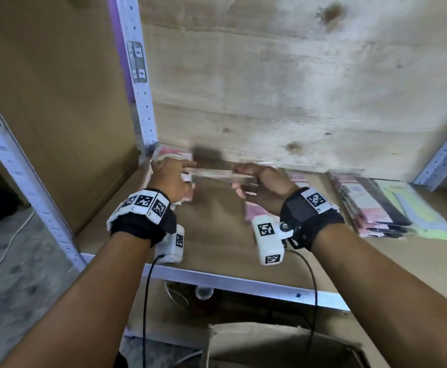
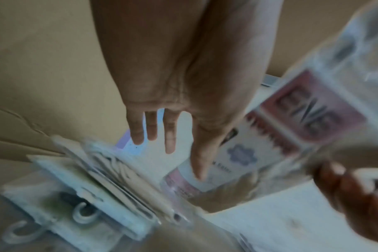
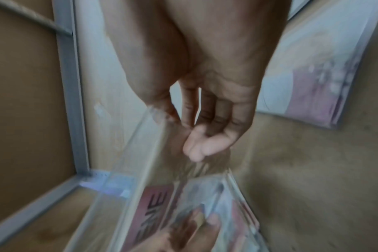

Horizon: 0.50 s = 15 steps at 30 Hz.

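My head camera looks down on the flat brown shelf board (image 1: 217, 229); close above it, wrist cameras face each other, sharing a clear-wrapped pink packet (image 2: 309, 112).

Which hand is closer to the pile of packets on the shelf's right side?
Right. The right hand sits just left of the pile; the left hand is farther left, near the shelf post.

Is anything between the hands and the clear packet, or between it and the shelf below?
Nothing visible: the left hand and right hand each pinch an end of the packet. The shelf under its middle looks bare; another pink packet lies below the right hand.
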Each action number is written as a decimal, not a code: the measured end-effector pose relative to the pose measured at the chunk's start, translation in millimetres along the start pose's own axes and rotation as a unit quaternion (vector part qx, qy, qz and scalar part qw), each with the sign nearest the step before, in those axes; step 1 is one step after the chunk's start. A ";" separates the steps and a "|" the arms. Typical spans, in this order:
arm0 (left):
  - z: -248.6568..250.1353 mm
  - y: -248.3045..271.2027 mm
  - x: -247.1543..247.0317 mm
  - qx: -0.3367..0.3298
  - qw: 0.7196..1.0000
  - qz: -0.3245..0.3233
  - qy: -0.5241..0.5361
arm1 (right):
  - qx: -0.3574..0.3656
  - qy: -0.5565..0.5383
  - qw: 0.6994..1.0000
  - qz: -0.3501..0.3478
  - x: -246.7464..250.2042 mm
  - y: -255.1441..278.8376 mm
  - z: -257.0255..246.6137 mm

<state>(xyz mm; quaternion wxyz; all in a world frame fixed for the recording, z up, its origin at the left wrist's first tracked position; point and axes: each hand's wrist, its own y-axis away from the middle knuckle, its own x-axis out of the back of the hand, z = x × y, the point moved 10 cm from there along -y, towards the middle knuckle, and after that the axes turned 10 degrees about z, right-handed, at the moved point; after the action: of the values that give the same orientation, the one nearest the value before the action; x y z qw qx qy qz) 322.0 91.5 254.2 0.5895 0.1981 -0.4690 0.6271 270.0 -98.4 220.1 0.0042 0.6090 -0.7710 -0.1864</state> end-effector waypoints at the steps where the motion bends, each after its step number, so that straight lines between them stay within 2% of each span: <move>1: 11.4 0.0 -1.2 -0.014 1.000 0.005 0.019 | -0.004 -0.010 1.000 -0.011 6.4 7.2 -6.1; 5: 45.7 -1.7 -3.5 -0.043 0.997 0.046 0.049 | -0.011 -0.054 0.998 -0.023 39.8 29.1 -32.6; 11: 104.3 14.8 -17.8 -0.106 0.969 0.075 0.208 | 0.050 -0.108 0.992 0.032 101.8 43.8 -62.2; 15: 136.4 19.3 -37.8 -0.138 0.958 0.052 0.245 | 0.107 -0.049 0.991 0.057 137.9 50.5 -62.4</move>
<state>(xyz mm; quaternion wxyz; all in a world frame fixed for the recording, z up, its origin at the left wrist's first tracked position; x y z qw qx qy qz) 271.2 -38.9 282.7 0.6743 -0.0698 -0.4021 0.6155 201.6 -236.2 262.5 -0.0881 0.5513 -0.8192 -0.1312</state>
